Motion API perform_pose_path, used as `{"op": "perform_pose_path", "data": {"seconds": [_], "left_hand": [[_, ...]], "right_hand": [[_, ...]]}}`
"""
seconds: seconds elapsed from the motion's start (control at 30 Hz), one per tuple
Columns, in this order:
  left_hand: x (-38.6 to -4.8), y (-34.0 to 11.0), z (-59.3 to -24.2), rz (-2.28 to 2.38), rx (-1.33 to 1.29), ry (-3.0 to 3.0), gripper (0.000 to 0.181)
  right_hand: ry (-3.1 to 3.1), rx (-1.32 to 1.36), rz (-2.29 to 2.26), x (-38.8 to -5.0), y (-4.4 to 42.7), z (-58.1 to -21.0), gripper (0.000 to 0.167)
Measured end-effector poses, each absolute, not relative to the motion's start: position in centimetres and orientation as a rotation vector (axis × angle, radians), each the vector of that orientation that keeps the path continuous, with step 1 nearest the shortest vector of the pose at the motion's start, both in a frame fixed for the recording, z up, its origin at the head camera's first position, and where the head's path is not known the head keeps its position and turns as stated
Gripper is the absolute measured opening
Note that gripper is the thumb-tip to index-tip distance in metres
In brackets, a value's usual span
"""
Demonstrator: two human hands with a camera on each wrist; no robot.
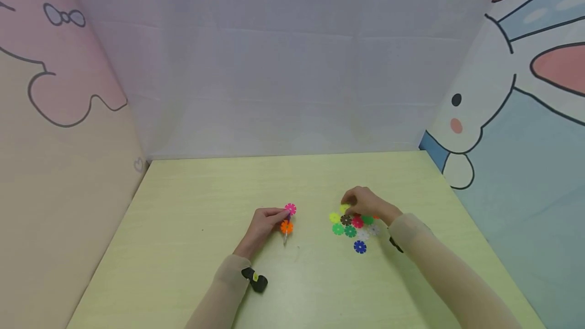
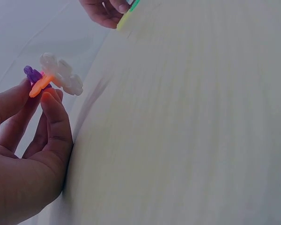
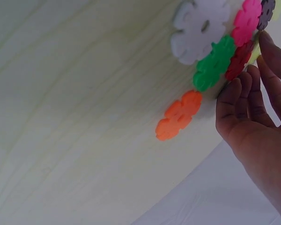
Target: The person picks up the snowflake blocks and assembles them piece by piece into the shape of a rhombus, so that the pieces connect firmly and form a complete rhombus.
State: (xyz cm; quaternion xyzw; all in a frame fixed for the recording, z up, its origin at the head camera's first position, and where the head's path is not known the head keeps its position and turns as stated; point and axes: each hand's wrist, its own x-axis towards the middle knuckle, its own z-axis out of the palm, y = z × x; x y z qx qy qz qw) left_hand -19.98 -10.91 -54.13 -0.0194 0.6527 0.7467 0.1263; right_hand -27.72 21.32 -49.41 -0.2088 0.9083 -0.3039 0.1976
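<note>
My left hand (image 1: 265, 226) pinches a small chain of linked plastic snowflake discs between thumb and fingers. The chain has a pink disc (image 1: 290, 209), a purple disc (image 2: 33, 73), an orange disc (image 1: 286, 227) and a white disc (image 2: 61, 72). Over the far side of a loose group of discs, my right hand (image 1: 367, 202) bends down with thumb and fingertips at a yellow disc (image 1: 345, 208). That disc shows between the fingertips and is partly hidden by them. Beside this hand lie a red disc (image 3: 239, 61), a green disc (image 3: 214, 63) and an orange disc (image 3: 179, 116).
Nearer me in the group are a dark blue disc (image 1: 360, 247), a black disc (image 1: 346, 220), another yellow disc (image 1: 335, 218) and several green and white ones. The pale wooden table (image 1: 205, 187) meets a white cloth backdrop (image 1: 283, 90), with cartoon-printed panels on both sides.
</note>
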Motion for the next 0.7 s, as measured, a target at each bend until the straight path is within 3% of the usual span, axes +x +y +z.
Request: {"op": "perform_pose_path", "data": {"seconds": [0.7], "left_hand": [[-19.86,-10.88,-53.95,2.17,-0.056,1.9,0.029]], "right_hand": [[2.575,-0.673,-0.676,-27.99,20.78,-49.29,0.021]]}}
